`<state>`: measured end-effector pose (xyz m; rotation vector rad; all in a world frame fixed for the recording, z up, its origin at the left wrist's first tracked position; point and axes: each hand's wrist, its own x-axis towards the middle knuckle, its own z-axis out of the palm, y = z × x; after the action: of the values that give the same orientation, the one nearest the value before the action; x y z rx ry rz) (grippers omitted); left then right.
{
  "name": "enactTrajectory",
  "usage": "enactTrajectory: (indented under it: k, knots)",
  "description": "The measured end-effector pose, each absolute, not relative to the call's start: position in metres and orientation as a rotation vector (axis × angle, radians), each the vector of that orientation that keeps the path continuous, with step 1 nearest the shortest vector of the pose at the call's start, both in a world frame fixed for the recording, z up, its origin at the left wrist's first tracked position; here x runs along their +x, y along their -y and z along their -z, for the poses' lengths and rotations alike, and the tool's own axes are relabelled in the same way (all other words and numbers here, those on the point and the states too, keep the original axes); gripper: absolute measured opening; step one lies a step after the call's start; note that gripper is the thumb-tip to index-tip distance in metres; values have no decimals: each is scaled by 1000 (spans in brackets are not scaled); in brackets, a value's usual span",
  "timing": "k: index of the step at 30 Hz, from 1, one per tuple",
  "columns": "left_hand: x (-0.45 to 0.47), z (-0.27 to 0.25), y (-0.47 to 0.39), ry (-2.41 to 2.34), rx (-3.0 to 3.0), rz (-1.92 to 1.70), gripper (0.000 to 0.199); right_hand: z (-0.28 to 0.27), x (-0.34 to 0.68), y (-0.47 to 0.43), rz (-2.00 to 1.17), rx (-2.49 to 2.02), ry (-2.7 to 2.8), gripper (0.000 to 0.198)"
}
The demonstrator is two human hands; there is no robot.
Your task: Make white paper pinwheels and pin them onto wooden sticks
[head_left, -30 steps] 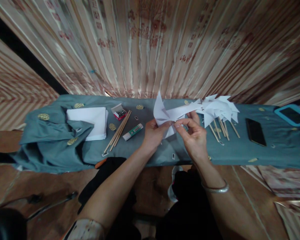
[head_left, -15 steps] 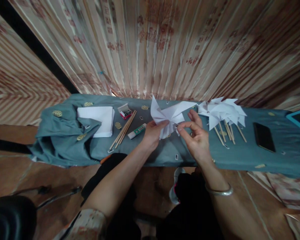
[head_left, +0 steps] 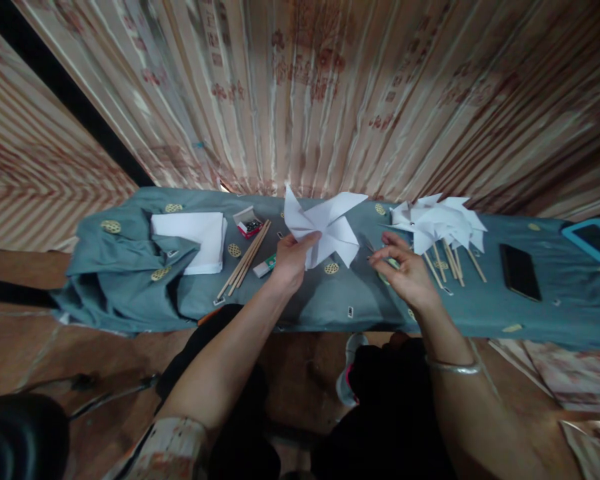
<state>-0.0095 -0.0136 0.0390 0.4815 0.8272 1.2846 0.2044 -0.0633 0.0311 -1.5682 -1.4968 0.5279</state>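
Note:
A white paper pinwheel [head_left: 337, 230] with folded blades is pinched in my left hand [head_left: 291, 263], whose thumb presses near its centre. The blades spread up and to the right above the cloth. My right hand [head_left: 399, 268] hovers to the right of the pinwheel, apart from it. Its thumb and index finger come together around a tiny dark thing that I cannot make out; the other fingers are loosely curled. Beyond this hand lies a pile of white pinwheels [head_left: 447, 223] on wooden sticks [head_left: 453, 263].
On the grey-green cloth [head_left: 325, 310] are a white paper stack [head_left: 207, 243], several loose wooden sticks [head_left: 247, 260], a small open box [head_left: 249, 223] with dark contents, and a partly hidden glue stick [head_left: 265, 267]. A phone [head_left: 520, 272] and a blue-framed device [head_left: 595, 240] lie right. A curtain [head_left: 305, 100] hangs behind.
My right hand has drawn away from the pinwheel to the right. My left hand has shifted slightly left with the pinwheel, which now faces up more openly.

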Motion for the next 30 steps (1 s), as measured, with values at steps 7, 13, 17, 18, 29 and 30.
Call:
enactTrajectory:
  k: [7,13,17,18,29,30]
  knots:
    - [-26,-36,7,-808,569,-1334,37,8,201,61,-732,-1592,1915,1]
    - [-28,-34,10,-788,607,-1352,40,18,199,62,-720,-1654,1990,6]
    - [-28,-33,12,-791,606,-1343,35,19,199,65,-621,-1708,2002,3]
    - [-28,-33,12,-795,601,-1339,33,19,198,66,-583,-1722,2005,6]
    - [-16,-36,17,-851,531,-1278,25,16,187,75,-348,-1621,2231,19]
    - [-15,-36,17,-857,534,-1270,24,17,185,77,-308,-1619,2237,19]
